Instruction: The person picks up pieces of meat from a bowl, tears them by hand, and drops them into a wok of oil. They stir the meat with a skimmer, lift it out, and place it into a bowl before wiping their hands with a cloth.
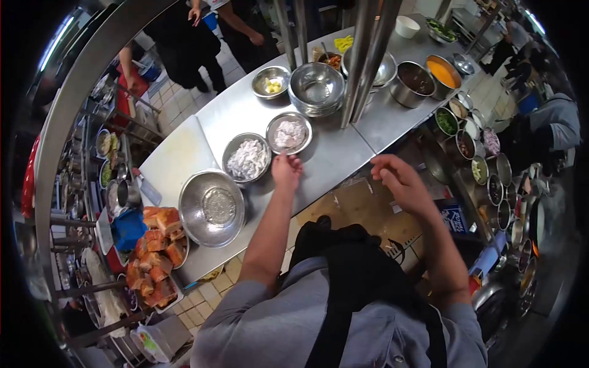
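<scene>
My left hand [287,170] is at the near rim of a small metal bowl [271,145] that holds a clump of pale pink raw meat [289,133]. Its fingers are curled and look pinched on that rim. Just left stands a second metal bowl filled with whitish coated strips [248,160]. A larger metal bowl [211,208], empty and shiny, sits nearer the table's left front edge. My right hand [396,179] hovers by the steel table's front edge, fingers loosely bent and apart, holding nothing.
Stacked metal bowls [317,86] and a bowl of yellow pieces [270,82] stand farther back. Steel posts [367,61] rise from the table. A knife [147,189] lies near a tray of orange-brown chunks [156,257]. Pots of sauce [443,75] stand right; people are across the table.
</scene>
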### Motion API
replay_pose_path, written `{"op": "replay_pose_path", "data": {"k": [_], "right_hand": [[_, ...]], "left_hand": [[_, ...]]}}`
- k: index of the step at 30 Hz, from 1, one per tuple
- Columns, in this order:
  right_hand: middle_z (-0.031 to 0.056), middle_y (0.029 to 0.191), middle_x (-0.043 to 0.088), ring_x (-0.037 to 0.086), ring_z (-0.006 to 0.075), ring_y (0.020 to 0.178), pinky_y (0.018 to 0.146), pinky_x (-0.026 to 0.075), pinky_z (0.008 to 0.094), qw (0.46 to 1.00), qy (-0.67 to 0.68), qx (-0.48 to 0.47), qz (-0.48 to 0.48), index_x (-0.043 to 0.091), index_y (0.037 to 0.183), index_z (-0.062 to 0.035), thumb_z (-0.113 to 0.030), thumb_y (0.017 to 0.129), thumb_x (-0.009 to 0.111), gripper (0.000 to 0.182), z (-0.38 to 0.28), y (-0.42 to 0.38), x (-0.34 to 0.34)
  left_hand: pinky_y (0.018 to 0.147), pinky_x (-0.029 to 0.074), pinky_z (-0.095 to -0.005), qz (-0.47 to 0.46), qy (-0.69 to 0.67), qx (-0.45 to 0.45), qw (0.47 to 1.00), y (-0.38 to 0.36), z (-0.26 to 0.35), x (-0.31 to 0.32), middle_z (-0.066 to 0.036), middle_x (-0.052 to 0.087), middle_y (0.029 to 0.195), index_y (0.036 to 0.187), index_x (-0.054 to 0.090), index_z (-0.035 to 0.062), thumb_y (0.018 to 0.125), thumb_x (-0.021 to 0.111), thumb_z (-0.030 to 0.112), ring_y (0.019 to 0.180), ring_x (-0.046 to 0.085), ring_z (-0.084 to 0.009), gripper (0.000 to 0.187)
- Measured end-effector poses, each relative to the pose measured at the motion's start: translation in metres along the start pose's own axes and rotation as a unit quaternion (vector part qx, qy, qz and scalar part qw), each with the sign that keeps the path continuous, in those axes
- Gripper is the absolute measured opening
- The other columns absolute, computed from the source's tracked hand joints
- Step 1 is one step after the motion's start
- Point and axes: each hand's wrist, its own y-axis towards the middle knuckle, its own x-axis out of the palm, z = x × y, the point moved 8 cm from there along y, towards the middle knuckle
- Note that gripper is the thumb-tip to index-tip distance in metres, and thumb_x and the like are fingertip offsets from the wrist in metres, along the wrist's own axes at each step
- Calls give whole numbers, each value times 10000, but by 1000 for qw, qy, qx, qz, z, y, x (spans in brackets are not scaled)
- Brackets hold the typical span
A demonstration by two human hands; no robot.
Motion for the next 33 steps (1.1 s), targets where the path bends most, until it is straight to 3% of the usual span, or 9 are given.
{"op": "replay_pose_path", "data": {"k": [5, 9, 11, 16, 22, 28, 29, 30, 33], "right_hand": [[77, 933, 578, 558, 157, 896, 805, 438, 276, 995, -33, 68, 57, 500, 1146, -19, -142, 872, 495, 301, 111, 5, -5], [167, 1199, 490, 522, 335, 1037, 879, 429, 371, 949, -287, -80, 102, 469, 1205, -37, -225, 809, 594, 456, 72, 25, 22], [210, 1306, 380, 455, 380, 1127, 938, 399, 396, 943, -323, -31, 70, 384, 1308, -90, -260, 772, 644, 620, 81, 38, 36], [210, 1353, 319, 424, 417, 1150, 936, 408, 415, 896, -432, -41, 92, 394, 1313, -151, -246, 749, 660, 631, 94, 47, 41], [187, 1283, 407, 491, 397, 1070, 901, 437, 417, 898, -429, 14, 101, 452, 1261, -156, -196, 712, 678, 595, 104, 34, 21], [98, 1091, 571, 589, 272, 969, 823, 489, 366, 986, -135, 73, 59, 462, 1230, -96, -175, 795, 637, 476, 133, 31, -36], [100, 1101, 571, 592, 254, 973, 805, 498, 361, 989, 99, 87, 68, 472, 1215, -81, -146, 824, 600, 417, 127, 23, -43], [102, 1111, 570, 594, 237, 978, 787, 507, 356, 937, 329, 99, 66, 483, 1200, -66, -116, 854, 563, 359, 119, 16, -46], [76, 1116, 565, 601, 217, 965, 779, 520, 355, 902, 423, 53, 74, 438, 1233, -52, -119, 881, 538, 372, 96, -2, -80]], "left_hand": [[562, 456, -318, 26, 131, 4, 991, -15, 0, 10, -23, 531, 836, 918, 443, 118, 890, 528, 204, 702, 542, -138, 124], [653, 492, -313, -48, 148, -11, 988, -62, -33, 19, -60, 564, 987, 1074, 462, 69, 904, 499, 156, 806, 581, -161, 194], [752, 517, -307, -107, 134, -57, 984, -88, -54, 29, -79, 569, 1028, 1092, 469, 65, 916, 460, 83, 883, 595, -176, 177], [808, 511, -330, -181, 145, -116, 966, -122, -93, 51, -83, 566, 1056, 1100, 484, 55, 924, 454, 87, 927, 593, -188, 181], [792, 513, -316, -242, 274, -27, 931, -142, -96, 79, -74, 576, 1032, 1133, 481, 31, 922, 463, 87, 894, 597, -176, 219], [772, 514, -302, -204, 169, -147, 953, -159, -97, 80, -76, 579, 1013, 1065, 477, 54, 910, 486, 108, 861, 601, -187, 165], [767, 514, -300, -183, 127, -186, 957, -162, -99, 78, -80, 579, 1000, 1050, 476, 61, 904, 494, 110, 846, 600, -195, 155], [767, 514, -300, -179, 129, -172, 960, -160, -97, 75, -80, 579, 1000, 1050, 476, 61, 904, 494, 110, 846, 600, -195, 155], [744, 527, -303, -128, 18, -164, 978, -139, -103, 55, -89, 579, 944, 1036, 474, 47, 894, 496, 117, 797, 590, -205, 160]]}}
